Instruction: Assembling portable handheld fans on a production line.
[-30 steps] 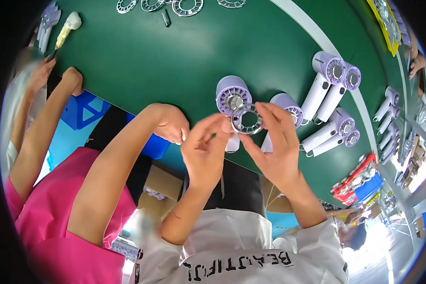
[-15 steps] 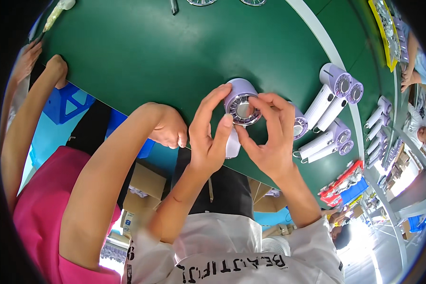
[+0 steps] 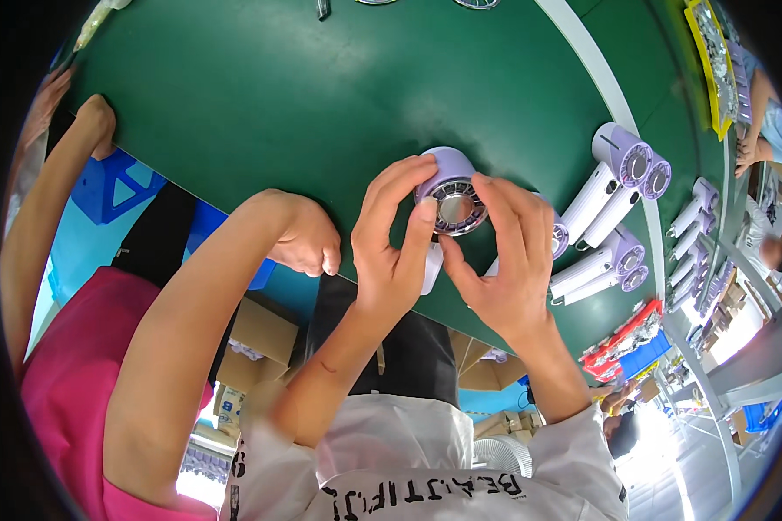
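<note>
Head cam, left to right: a co-worker in a pink top (image 3: pixel 69 365) stood at the left w/ one fist (image 3: pixel 304 239) resting on the near edge of the green table (image 3: pixel 261 104), the other hand (image 3: pixel 91 122) at the far-left edge, by a blue crate (image 3: pixel 113 187) below.

Center: our left hand (image 3: pixel 391 243) was curled around the left side of a lilac hair-dryer head (image 3: pixel 450 193), fingers partly bent, index tip pressed on its rim. We saw the dryer's round grille end facing up at us, w/ a shiny metal center. It sat just above the table's near edge, held between both hands; its white handle showed only in bits behind the palms.

Our right hand (image 3: pixel 504 260) gripped the dryer's right side, fingers spread over the barrel, thumb under the grille. Both hands were half closed on the same dryer.

Right: more lilac-and-white dryers (image 3: pixel 613 187) lay in pairs near a white stripe (image 3: pixel 599 78). Far right, a yellow tray (image 3: pixel 708 52) and another person's arm (image 3: pixel 756 113) were at the rim.
</note>
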`<act>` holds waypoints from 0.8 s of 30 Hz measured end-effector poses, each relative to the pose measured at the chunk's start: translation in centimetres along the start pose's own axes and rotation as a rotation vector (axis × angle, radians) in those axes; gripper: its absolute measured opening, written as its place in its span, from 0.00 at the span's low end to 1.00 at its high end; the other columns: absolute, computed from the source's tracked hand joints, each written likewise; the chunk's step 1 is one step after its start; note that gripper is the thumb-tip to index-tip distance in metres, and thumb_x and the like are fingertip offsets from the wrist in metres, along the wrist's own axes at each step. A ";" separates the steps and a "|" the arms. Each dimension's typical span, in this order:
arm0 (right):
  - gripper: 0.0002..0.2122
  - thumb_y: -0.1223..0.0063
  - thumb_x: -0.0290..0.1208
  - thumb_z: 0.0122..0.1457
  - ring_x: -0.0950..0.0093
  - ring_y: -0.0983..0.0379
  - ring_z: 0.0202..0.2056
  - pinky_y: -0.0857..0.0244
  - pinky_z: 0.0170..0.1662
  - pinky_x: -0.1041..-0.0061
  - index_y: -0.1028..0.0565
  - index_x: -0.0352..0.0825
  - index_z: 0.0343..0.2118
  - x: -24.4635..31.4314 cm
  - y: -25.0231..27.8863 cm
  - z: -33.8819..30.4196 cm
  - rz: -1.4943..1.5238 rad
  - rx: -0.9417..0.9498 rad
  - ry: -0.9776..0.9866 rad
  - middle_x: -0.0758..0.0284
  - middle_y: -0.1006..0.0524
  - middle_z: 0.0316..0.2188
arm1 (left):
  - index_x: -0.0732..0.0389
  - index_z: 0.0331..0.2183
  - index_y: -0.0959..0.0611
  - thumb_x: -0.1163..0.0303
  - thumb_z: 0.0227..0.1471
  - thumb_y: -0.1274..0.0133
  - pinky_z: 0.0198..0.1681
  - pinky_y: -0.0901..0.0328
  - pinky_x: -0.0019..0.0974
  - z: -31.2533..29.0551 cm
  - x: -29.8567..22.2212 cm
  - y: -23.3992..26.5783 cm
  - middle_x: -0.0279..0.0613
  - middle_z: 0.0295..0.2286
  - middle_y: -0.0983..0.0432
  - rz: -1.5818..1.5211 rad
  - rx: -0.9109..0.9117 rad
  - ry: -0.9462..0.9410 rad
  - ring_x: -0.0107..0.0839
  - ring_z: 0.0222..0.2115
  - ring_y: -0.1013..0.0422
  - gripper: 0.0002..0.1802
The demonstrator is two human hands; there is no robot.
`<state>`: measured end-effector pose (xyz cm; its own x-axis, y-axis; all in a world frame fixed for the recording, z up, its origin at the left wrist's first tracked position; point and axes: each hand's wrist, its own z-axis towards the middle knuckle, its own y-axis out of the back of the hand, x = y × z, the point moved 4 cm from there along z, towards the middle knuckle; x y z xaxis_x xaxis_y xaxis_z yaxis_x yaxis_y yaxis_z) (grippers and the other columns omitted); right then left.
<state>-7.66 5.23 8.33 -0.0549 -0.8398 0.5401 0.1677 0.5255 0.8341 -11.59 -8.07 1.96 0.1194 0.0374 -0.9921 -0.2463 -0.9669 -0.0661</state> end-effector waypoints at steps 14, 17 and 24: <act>0.33 0.30 0.25 0.45 0.61 0.29 0.44 0.29 0.40 0.69 0.27 0.33 0.58 0.9 -1.5 -1.1 0.062 -0.041 -0.212 0.60 0.28 0.55 | 0.67 0.51 0.21 0.71 0.65 0.54 0.62 0.42 0.44 0.0 0.4 -1.1 0.51 0.52 0.23 0.009 -0.043 0.035 0.49 0.59 0.32 0.17; 0.33 0.31 0.26 0.46 0.61 0.29 0.46 0.30 0.43 0.67 0.28 0.34 0.59 0.9 -1.7 -1.2 0.058 -0.085 -0.256 0.60 0.28 0.56 | 0.67 0.51 0.21 0.71 0.65 0.55 0.62 0.42 0.45 0.0 0.4 -1.2 0.52 0.52 0.24 0.027 -0.049 0.025 0.49 0.59 0.33 0.17; 0.35 0.33 0.26 0.48 0.58 0.31 0.49 0.33 0.48 0.63 0.31 0.32 0.62 1.0 -2.0 -1.0 0.028 -0.044 -0.231 0.56 0.30 0.58 | 0.68 0.52 0.22 0.70 0.66 0.55 0.63 0.44 0.46 0.1 0.2 -1.3 0.54 0.54 0.25 -0.008 -0.046 0.056 0.50 0.59 0.33 0.18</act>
<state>-7.08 3.17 7.06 -0.2730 -0.7687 0.5784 0.2147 0.5374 0.8155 -11.35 -6.79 1.79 0.1754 0.0320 -0.9840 -0.2004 -0.9774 -0.0676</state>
